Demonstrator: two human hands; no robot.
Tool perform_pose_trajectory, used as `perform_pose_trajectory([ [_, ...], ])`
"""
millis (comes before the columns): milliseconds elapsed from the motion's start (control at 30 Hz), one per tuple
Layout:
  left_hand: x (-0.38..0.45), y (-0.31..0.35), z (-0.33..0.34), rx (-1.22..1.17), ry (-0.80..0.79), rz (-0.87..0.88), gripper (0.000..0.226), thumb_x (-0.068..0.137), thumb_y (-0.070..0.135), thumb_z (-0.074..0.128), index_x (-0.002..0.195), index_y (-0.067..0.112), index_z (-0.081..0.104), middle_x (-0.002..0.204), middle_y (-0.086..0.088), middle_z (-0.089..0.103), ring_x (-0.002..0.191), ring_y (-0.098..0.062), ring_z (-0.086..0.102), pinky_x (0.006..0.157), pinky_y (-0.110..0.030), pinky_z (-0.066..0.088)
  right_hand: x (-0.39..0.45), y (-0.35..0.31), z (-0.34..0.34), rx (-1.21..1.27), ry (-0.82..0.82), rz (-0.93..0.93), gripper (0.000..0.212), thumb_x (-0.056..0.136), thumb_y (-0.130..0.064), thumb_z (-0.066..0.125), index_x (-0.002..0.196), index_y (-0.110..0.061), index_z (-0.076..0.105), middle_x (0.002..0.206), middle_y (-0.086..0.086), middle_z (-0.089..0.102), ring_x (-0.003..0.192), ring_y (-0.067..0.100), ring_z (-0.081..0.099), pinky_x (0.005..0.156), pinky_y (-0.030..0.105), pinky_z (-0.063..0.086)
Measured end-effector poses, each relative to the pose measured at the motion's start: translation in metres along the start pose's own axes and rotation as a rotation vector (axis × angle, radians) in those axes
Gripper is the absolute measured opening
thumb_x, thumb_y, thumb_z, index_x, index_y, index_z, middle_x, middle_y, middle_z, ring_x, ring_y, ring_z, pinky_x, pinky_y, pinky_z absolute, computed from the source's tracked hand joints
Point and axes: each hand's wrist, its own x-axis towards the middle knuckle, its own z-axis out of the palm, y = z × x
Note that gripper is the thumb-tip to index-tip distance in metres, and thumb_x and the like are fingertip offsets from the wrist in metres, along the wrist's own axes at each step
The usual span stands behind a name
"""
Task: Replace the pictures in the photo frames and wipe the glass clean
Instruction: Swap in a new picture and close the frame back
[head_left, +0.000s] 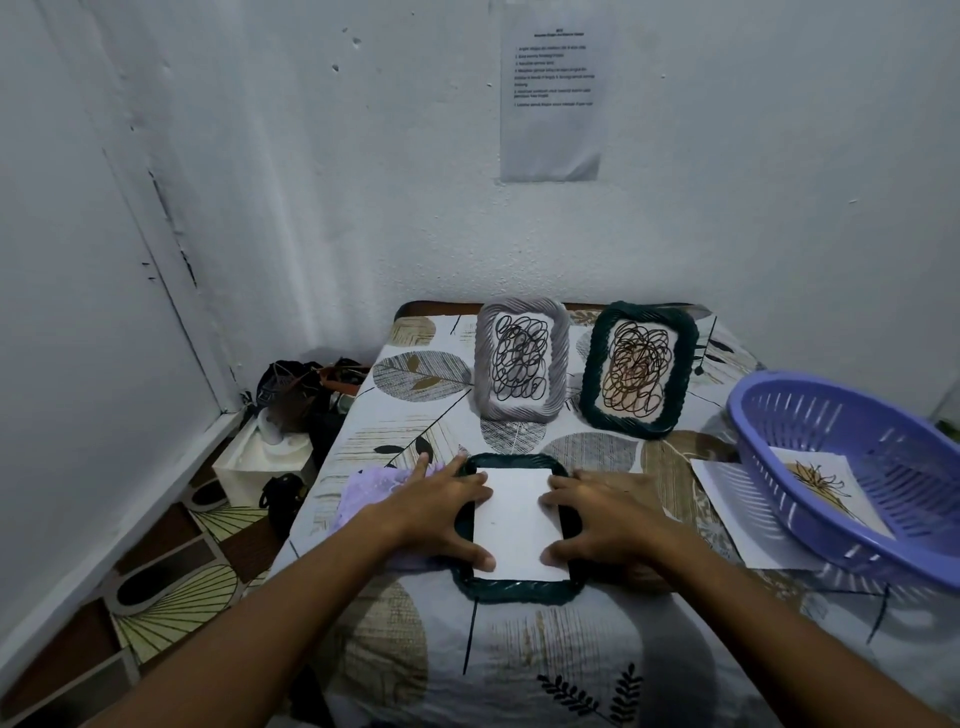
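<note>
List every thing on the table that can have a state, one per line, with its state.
Dark green frame: lying flat, white sheet in it.
White sheet: blank side up, pressed by both hands.
Left hand: fingers spread, on frame and sheet.
Right hand: fingers spread, on frame and sheet.
Grey frame: upright, scribble picture inside.
Green standing frame: upright, scribble picture inside.
Purple basket: tilted, holding a drawing.
Purple cloth: lying under left hand.

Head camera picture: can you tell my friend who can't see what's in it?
Two hands, left and right, press a white sheet into a dark green frame lying flat on a leaf-patterned table. Behind stand a grey frame and a green frame with scribble pictures; a purple basket sits right.
</note>
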Motion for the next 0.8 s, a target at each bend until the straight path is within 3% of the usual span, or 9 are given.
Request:
perform_pose_trajectory([
  [133,0.001,-0.002,0.0,-0.017,-0.006,-0.001,0.101,0.069,0.073,0.065,0.149,0.023,0.031,0.161,0.002,0.014,0.148,-0.015,-0.01,0.115,-0.051,-0.015,0.004,0.003,-0.003,0.022,-0.021,0.002,0.079,0.073,-0.061,0.067,0.141,-0.033,0.039,0.159,-0.006,0.019,0.147,0.024,0.009,0.116,0.048,0.021],
  [233,0.002,-0.004,0.001,-0.019,-0.005,-0.003,0.101,0.068,0.074,0.065,0.149,0.025,0.031,0.162,0.002,0.013,0.148,-0.014,-0.012,0.116,-0.051,-0.016,0.007,0.004,-0.005,0.046,-0.04,0.016,0.079,0.069,-0.062,0.07,0.137,-0.034,0.041,0.154,0.001,0.03,0.141,0.028,0.025,0.111,0.044,0.029],
  [333,0.003,-0.006,0.001,-0.014,-0.007,-0.009,0.101,0.066,0.073,0.067,0.148,0.027,0.031,0.162,0.001,0.011,0.148,-0.015,-0.013,0.116,-0.053,-0.014,0.01,0.008,-0.005,0.042,-0.062,0.029,0.088,0.054,-0.076,0.067,0.131,-0.042,0.039,0.15,0.001,0.036,0.134,0.027,0.035,0.107,0.045,0.034],
  [500,0.004,-0.008,0.0,0.001,-0.025,-0.008,0.102,0.065,0.072,0.069,0.148,0.027,0.031,0.162,0.0,0.012,0.148,-0.015,-0.011,0.116,-0.056,-0.011,0.01,0.013,-0.006,0.036,-0.105,0.005,0.099,0.049,-0.076,0.071,0.135,-0.045,0.033,0.159,-0.009,0.015,0.145,0.025,0.017,0.114,0.049,0.022],
  [800,0.006,-0.007,-0.002,0.042,-0.036,-0.005,0.102,0.065,0.072,0.069,0.148,0.027,0.031,0.162,0.0,0.013,0.149,-0.017,-0.01,0.115,-0.057,-0.012,0.009,0.012,-0.006,0.037,-0.115,-0.015,0.103,0.059,-0.067,0.075,0.146,-0.042,0.026,0.159,-0.015,0.008,0.148,0.024,0.002,0.118,0.052,0.008],
])
